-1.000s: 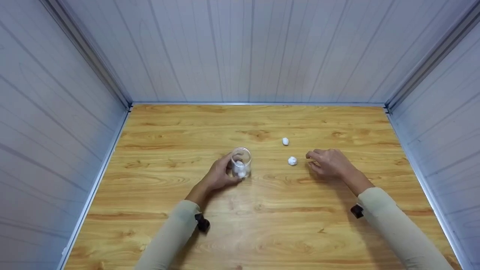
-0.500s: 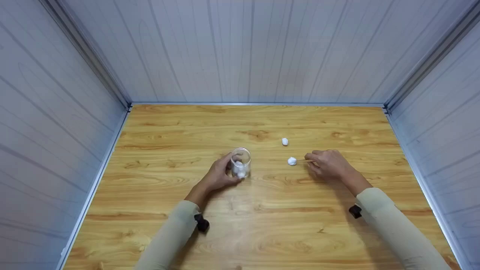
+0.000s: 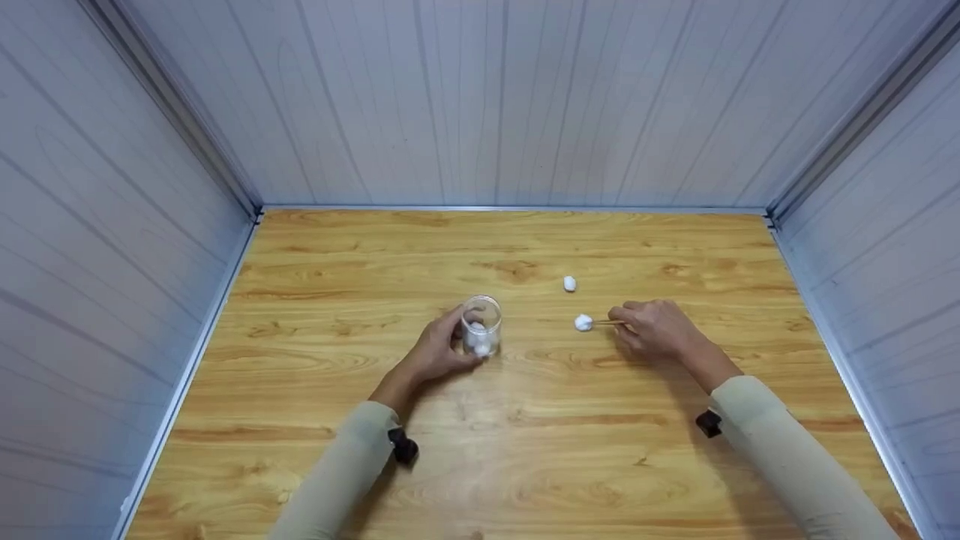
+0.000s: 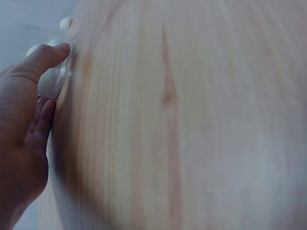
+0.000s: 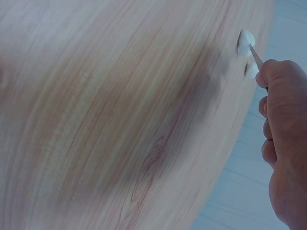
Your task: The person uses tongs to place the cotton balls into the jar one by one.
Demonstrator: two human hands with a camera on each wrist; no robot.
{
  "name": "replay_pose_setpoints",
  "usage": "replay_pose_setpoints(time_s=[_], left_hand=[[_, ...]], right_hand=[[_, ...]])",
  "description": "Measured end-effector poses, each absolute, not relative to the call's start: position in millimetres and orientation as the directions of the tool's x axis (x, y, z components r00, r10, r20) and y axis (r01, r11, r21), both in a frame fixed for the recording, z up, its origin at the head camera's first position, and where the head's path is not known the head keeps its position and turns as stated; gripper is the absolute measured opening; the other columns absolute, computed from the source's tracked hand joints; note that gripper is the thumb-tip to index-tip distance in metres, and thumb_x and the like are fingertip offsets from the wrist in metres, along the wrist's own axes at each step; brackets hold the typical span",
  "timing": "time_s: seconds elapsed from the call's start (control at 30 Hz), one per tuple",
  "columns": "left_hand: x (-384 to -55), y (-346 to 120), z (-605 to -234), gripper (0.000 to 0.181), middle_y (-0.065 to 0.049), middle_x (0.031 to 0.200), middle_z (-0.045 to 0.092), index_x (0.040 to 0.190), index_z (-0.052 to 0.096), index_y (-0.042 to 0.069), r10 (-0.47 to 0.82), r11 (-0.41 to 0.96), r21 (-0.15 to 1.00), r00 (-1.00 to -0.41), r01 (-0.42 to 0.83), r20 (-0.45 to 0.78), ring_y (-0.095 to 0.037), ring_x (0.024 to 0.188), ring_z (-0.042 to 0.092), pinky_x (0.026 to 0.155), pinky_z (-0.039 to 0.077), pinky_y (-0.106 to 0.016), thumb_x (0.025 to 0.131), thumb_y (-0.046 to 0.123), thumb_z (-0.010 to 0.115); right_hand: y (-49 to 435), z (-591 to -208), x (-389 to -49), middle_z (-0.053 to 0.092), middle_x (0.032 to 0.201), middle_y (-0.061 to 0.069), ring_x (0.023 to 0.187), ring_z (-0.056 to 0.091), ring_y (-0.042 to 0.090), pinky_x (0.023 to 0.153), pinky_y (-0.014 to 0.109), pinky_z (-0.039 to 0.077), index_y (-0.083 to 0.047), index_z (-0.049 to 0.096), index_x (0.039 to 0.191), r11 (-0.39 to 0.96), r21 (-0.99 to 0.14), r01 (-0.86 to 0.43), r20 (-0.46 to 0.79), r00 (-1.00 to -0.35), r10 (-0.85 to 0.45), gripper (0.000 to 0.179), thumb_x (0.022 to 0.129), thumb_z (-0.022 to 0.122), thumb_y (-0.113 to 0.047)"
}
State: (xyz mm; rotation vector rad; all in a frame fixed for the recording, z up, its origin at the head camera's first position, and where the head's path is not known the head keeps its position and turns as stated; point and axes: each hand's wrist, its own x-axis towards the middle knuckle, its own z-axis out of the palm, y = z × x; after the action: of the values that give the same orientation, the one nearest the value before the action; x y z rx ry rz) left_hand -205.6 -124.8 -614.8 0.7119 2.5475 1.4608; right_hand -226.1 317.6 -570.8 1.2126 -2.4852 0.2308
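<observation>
My left hand [image 3: 437,347] grips a small clear glass jar [image 3: 491,319] standing on the table, its thumb at the near side and the fingers around the left. Several white balls, cotton-like, lie inside the jar. In my right hand [image 3: 660,328] a thin pale stick [image 3: 606,322] is pinched between thumb and fingers, pointing left. Its far end meets a white cotton ball [image 3: 583,322] on the table; the right wrist view shows the stick [image 5: 256,56] reaching the cotton ball [image 5: 245,43]. Whether the tip pierces or only touches it, I cannot tell.
A second white ball [image 3: 570,283] lies on the wooden table [image 3: 360,259], just behind the first. Pale panel walls [image 3: 465,105] enclose the table at the back, left and right. Each sleeve carries a small black device [image 3: 405,448] near the wrist.
</observation>
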Motion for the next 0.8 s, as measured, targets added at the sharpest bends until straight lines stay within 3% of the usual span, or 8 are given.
replay_pose_setpoints(time_s=[0.33,0.63,0.8], left_hand=[[-205,-127,-620,0.081,-0.017,0.133,0.073,0.155,0.059,0.012,0.455,0.395,0.832,-0.869,0.391,0.192,-0.025,0.11,0.07,0.098,0.058,-0.037,0.082,0.013,0.094],[-205,-128,-620,0.08,-0.016,0.132,0.073,0.154,0.06,0.013,0.443,0.411,0.828,-0.878,0.38,0.183,-0.024,0.111,0.07,0.099,0.057,-0.037,0.082,0.016,0.095],[-205,-127,-619,0.082,-0.017,0.135,0.073,0.156,0.059,0.012,0.449,0.422,0.826,-0.877,0.375,0.168,-0.026,0.113,0.07,0.1,0.057,-0.038,0.083,0.015,0.095]], right_hand=[[315,-567,-227,0.079,0.082,0.006,0.051,0.057,0.017,0.047,0.037,0.051,-0.01,0.077,0.102,0.612,-0.004,-0.791,0.386,-0.566,-0.729,0.018,0.088,0.087,-0.004],[309,-553,-232,0.075,0.08,0.009,0.052,0.044,0.008,0.046,0.029,0.04,-0.008,0.076,0.103,0.597,0.0,-0.802,0.388,-0.55,-0.74,0.016,0.091,0.084,-0.001],[309,-546,-235,0.076,0.081,0.01,0.051,0.04,0.006,0.046,0.029,0.04,-0.007,0.077,0.105,0.604,0.009,-0.797,0.395,-0.552,-0.734,0.018,0.09,0.085,-0.001]])
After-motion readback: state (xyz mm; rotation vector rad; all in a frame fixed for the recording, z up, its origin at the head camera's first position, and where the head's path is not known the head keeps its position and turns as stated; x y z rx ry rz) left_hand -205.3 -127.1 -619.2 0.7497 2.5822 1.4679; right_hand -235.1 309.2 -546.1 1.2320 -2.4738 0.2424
